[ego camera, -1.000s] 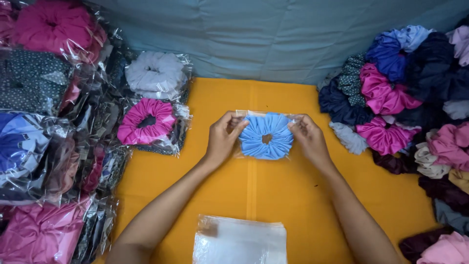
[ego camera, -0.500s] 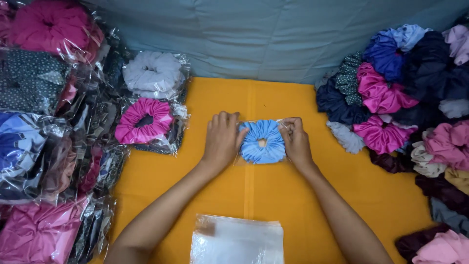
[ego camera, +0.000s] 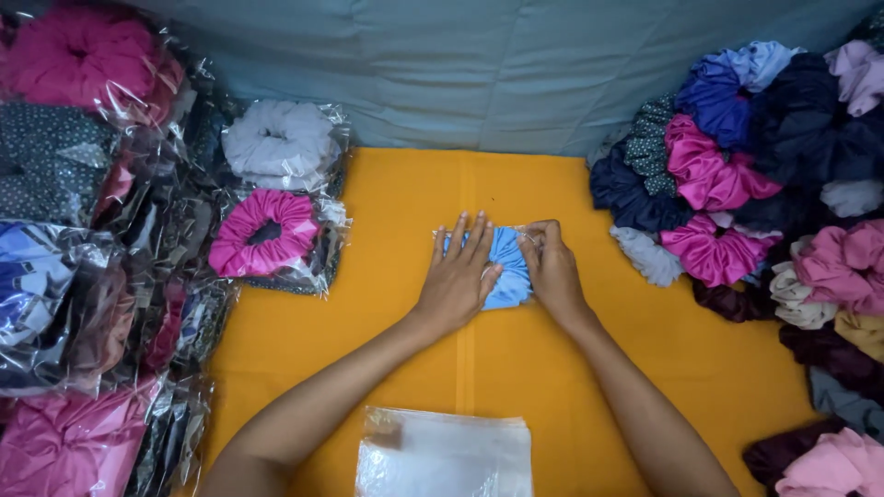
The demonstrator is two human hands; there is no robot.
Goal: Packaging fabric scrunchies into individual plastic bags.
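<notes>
While the left hand (ego camera: pixel 458 281) lies flat and open on the light blue fabric scrunchie in its clear plastic sleeve (ego camera: pixel 505 267), the right hand (ego camera: pixel 553 269), just beside it, pinches the sleeve's edge, best kept taut and smoothed outward.

Two hands (ego camera: pixel 458 281) (ego camera: pixel 554 271), one blue scrunchie (ego camera: pixel 508 271), one stack of clear bags (ego camera: pixel 444 455), two bagged scrunchies (ego camera: pixel 264 232) (ego camera: pixel 279 141) nearby.

Left hand (ego camera: pixel 458 281) and right hand (ego camera: pixel 554 270) press a bagged blue scrunchie (ego camera: pixel 507 269) onto the orange cloth (ego camera: pixel 387 239)
</notes>
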